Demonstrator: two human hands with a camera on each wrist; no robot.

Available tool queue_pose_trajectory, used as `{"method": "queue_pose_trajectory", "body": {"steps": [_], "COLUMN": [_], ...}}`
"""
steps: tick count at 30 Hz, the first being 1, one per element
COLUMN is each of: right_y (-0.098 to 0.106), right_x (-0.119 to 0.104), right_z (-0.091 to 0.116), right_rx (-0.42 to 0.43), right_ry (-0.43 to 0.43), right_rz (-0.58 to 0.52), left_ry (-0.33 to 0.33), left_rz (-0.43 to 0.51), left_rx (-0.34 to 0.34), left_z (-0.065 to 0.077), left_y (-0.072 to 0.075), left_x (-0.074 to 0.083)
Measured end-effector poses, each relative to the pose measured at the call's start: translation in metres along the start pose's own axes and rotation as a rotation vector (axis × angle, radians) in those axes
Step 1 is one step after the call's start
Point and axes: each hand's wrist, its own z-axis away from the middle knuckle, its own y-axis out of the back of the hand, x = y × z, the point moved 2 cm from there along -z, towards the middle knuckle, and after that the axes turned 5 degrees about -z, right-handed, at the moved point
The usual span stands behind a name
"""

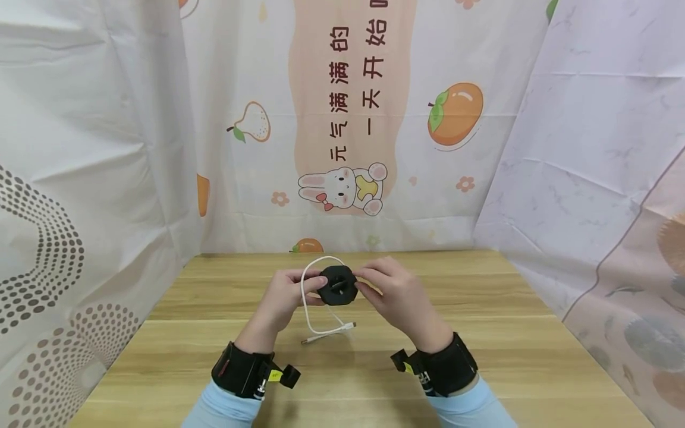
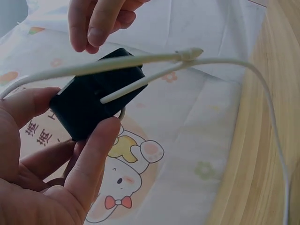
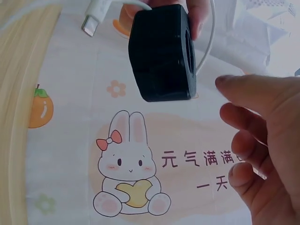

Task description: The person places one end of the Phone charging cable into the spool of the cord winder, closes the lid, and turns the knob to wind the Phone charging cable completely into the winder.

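Note:
A black, eight-sided block (image 1: 348, 295) with a round recess in its face is held up over the table. My left hand (image 1: 285, 295) pinches its edge between thumb and fingers. A white charging cable (image 1: 304, 297) comes out of the block and loops past the left fingers; its two plug ends hang below. One metal-tipped plug (image 3: 90, 24) shows in the right wrist view. My right hand (image 1: 398, 292) is beside the block's right side, fingers loosely bent. A small gap separates its fingertips from the block (image 3: 157, 56) in the right wrist view.
The wooden table (image 1: 225, 368) spreads under both hands. A printed curtain (image 1: 246, 178) with fruit and a rabbit hangs behind its far edge, and pale cloths (image 1: 144, 154) hang at the left and right. Each wrist wears a black strap (image 1: 243, 371) with a small camera.

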Motion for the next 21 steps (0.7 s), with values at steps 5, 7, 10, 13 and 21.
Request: {"method": "queue_pose_trajectory", "body": {"steps": [5,7,10,13,21], "right_y": [-0.01,-0.016,-0.022,-0.027,-0.031], "right_x": [-0.003,-0.004,-0.004,-0.003,-0.003], "right_z": [0.001,0.002,0.004,0.006,0.009], "right_rx": [-0.06,-0.077,-0.087,-0.076,-0.041], "right_ry": [0.025,0.037,0.033,0.012,-0.035], "right_rz": [0.024,0.029,0.049,0.075,0.11], "left_ry": [0.024,0.026,0.025,0.025,-0.002], "left_rz": [-0.018,-0.026,-0.032,-0.034,-0.047], "left_rx": [-0.024,-0.034,-0.041,-0.044,-0.048], "left_z": [0.0,0.0,-0.001,-0.001,0.0], "left_y": [-0.001,-0.002,-0.003,-0.005,-0.009], "left_x": [-0.002,-0.002,-0.002,-0.003,-0.003]}}
